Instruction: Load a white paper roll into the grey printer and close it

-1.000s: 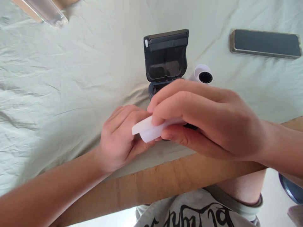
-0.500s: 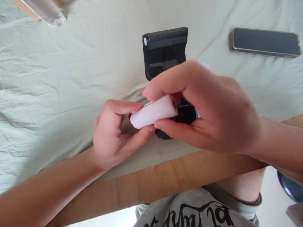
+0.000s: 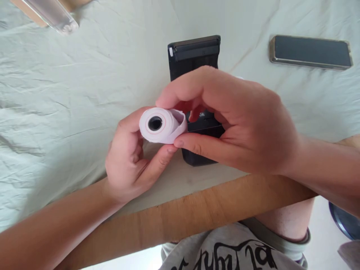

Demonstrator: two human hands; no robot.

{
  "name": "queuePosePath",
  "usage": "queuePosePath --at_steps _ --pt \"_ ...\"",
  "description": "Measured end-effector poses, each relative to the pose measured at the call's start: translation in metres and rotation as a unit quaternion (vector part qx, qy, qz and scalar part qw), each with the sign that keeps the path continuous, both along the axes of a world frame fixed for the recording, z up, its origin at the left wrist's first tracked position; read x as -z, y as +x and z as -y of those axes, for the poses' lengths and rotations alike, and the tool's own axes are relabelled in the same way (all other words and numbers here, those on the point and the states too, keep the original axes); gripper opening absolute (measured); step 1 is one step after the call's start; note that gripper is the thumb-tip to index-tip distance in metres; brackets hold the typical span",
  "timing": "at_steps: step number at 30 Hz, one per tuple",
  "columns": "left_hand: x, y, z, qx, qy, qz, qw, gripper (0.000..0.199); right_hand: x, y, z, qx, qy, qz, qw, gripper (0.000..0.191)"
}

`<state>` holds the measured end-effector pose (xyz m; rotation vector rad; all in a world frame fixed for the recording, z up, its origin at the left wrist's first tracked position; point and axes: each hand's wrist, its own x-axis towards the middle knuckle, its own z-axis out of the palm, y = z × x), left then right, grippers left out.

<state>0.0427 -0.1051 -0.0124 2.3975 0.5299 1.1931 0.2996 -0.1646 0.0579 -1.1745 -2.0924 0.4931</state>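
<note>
A small white paper roll (image 3: 168, 133) is held up between my two hands, its round end with a dark core facing me. Its outer end of paper stands loose on the right side. My left hand (image 3: 132, 153) grips the roll from the left, thumb beneath it. From the right, my right hand (image 3: 239, 120) pinches the roll between thumb and forefinger near the loose end. Behind and below the hands lies a black receipt printer (image 3: 194, 60) with its lid swung up. My right hand hides much of the printer's middle.
A phone-like dark slab in a clear case (image 3: 312, 51) lies at the far right. A clear plastic object (image 3: 60, 17) rests at the upper left. Wrinkled pale cloth (image 3: 70, 90) covers the table, whose wooden edge (image 3: 180, 213) runs along the front.
The paper roll has turned from its side to show its round end, and its loose paper end has come into view. Both hands have shifted slightly left.
</note>
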Motion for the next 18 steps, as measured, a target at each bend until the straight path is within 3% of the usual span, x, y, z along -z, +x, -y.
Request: queuePosePath --at_steps 1,5,12,18 --pt "0.0 -0.001 0.001 -0.001 0.0 0.003 1.0 0.055 0.0 0.0 0.0 0.005 0.004 0.007 1.0 0.029" --pt "0.0 -0.001 -0.001 0.01 -0.006 0.019 1.0 0.047 0.003 0.002 -0.002 -0.005 0.016 0.034 0.999 0.031" --pt "0.0 -0.001 -0.003 0.047 -0.053 0.029 0.997 0.051 0.011 0.005 -0.002 -0.006 0.034 0.021 0.999 0.029" --pt "0.006 0.004 -0.006 0.038 -0.034 0.046 0.998 0.041 0.003 0.0 -0.005 -0.004 0.042 0.0 0.999 0.045"
